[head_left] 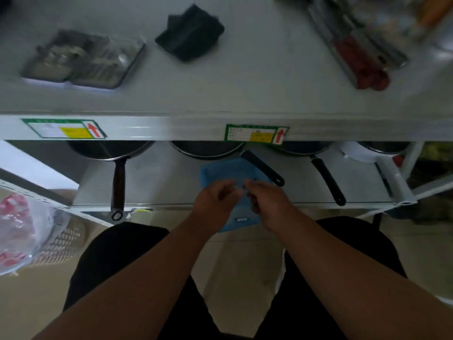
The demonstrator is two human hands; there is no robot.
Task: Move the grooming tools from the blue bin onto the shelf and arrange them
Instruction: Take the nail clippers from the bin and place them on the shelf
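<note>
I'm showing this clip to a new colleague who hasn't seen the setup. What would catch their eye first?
Most likely the two bare hands, left hand and right hand, meeting over the small blue plastic bin in front of the lower shelf; what they hold is too blurred to tell. Next, the broad grey metal shelf top above, with a crumpled black cloth at its centre and shallow steel trays on its left.

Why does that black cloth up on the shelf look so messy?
The black cloth lies crumpled and crooked on the top shelf, while the metal trays beside it sit neatly side by side. Nothing looks spilled or broken. Both hands are busy over the blue bin below.
</note>
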